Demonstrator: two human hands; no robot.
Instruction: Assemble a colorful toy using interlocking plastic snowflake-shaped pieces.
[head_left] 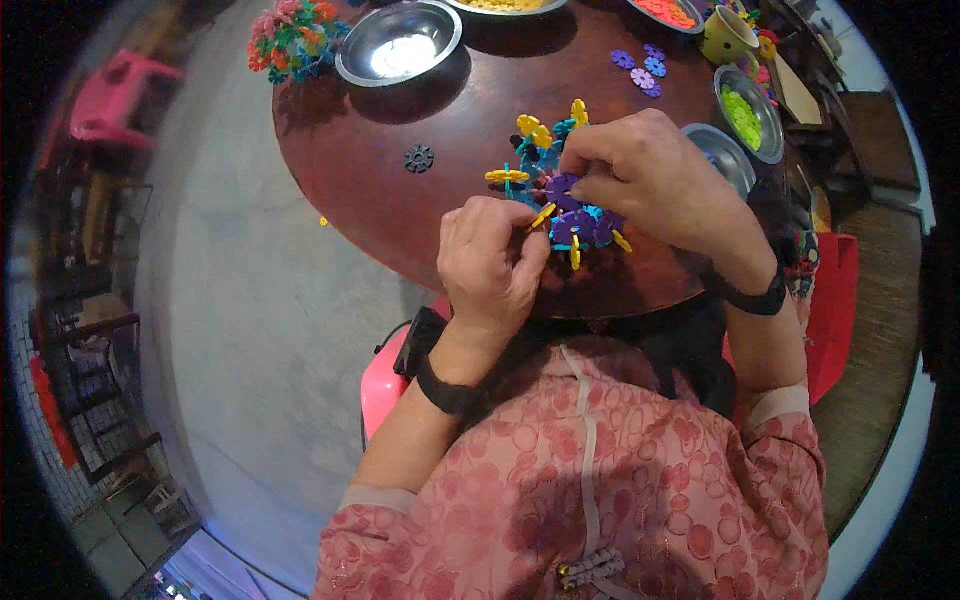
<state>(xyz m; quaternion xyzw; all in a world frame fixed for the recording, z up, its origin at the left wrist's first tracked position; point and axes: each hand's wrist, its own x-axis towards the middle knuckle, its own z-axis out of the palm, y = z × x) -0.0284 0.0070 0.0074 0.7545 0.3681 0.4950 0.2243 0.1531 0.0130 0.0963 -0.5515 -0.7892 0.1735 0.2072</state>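
A model built of interlocking notched plastic discs (540,160), in blue, purple, yellow and black, stands near the table's front edge. My left hand (490,255) is closed at its left side, thumb and finger pinching a yellow notched disc (543,215). From the right, my right hand (645,180) reaches over the model and pinches a purple notched disc (562,190). Part of the model is hidden behind my right hand. More purple discs (573,228) sit on its near side. A single dark grey disc (419,158) lies on the table to the left.
On the round brown table (340,170) stand a shiny metal bowl (352,68), bowls of yellow, orange and green pieces (742,118), and a yellow cup (728,38). Loose purple discs (641,78) lie farther back. A multicoloured disc ball (295,40) sits far left.
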